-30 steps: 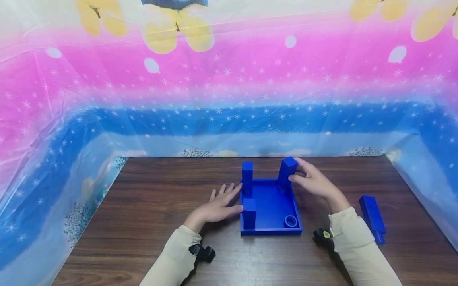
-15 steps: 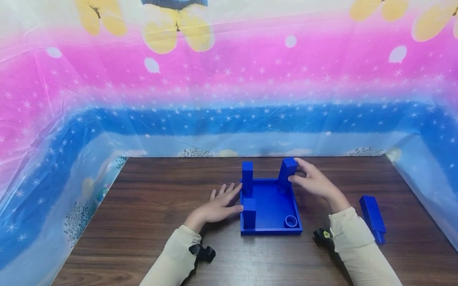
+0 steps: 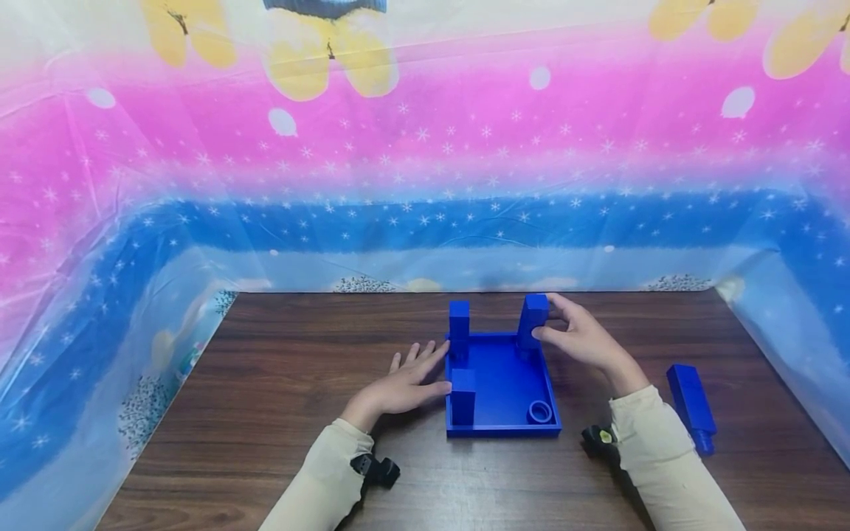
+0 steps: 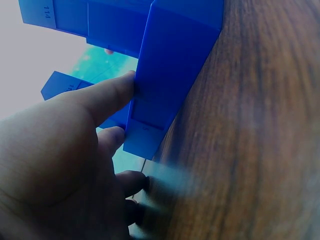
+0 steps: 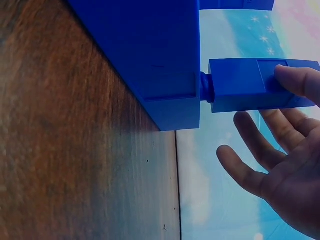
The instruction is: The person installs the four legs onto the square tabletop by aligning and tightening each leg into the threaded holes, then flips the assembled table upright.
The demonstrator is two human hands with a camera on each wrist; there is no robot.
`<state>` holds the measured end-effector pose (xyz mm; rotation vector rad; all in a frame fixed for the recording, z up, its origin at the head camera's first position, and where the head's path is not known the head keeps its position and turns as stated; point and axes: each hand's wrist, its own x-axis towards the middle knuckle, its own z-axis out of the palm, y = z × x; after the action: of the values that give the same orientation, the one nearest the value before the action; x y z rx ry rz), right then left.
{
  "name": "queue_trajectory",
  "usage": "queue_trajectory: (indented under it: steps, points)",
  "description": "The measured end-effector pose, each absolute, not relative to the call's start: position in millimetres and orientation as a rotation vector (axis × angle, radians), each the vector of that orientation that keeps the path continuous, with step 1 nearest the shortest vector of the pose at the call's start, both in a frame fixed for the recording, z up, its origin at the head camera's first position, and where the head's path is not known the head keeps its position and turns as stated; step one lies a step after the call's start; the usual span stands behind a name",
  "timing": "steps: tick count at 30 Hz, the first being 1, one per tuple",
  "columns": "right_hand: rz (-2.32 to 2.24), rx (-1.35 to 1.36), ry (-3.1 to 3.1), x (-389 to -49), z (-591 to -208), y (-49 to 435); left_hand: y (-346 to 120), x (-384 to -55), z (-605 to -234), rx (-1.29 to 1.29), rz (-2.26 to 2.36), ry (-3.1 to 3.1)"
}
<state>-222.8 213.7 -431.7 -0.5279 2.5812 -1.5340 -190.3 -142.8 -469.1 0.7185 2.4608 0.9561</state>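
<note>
A shallow blue square tray (image 3: 501, 429) lies on the table with square posts standing at three corners. My right hand (image 3: 587, 335) pinches the far right post (image 3: 533, 317) between thumb and fingers. In the right wrist view the threaded end of that post (image 5: 235, 85) shows at the tray's rim. My left hand (image 3: 398, 383) rests against the tray's left side with its fingers spread, thumb beside the near left post (image 3: 462, 397) and index fingertip by the far left post (image 3: 459, 324). A round socket (image 3: 539, 411) sits bare in the near right corner.
Another blue post (image 3: 692, 405) with a threaded end lies on the table right of my right forearm. A patterned cloth (image 3: 425, 221) rises behind the wooden table (image 3: 299, 332) and along both sides.
The far right post has gone from leaning right to nearly upright, my right thumb shifting slightly left with it. My left hand has stayed in place.
</note>
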Motion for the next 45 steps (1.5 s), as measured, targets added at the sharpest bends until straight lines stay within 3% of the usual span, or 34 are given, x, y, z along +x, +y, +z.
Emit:
queue_trajectory:
  steps: [45]
  points:
    - [-1.495, -0.576, 2.653, -223.7, -436.0, 213.0, -143.2, -190.3, -470.2, 0.712, 0.957, 2.46]
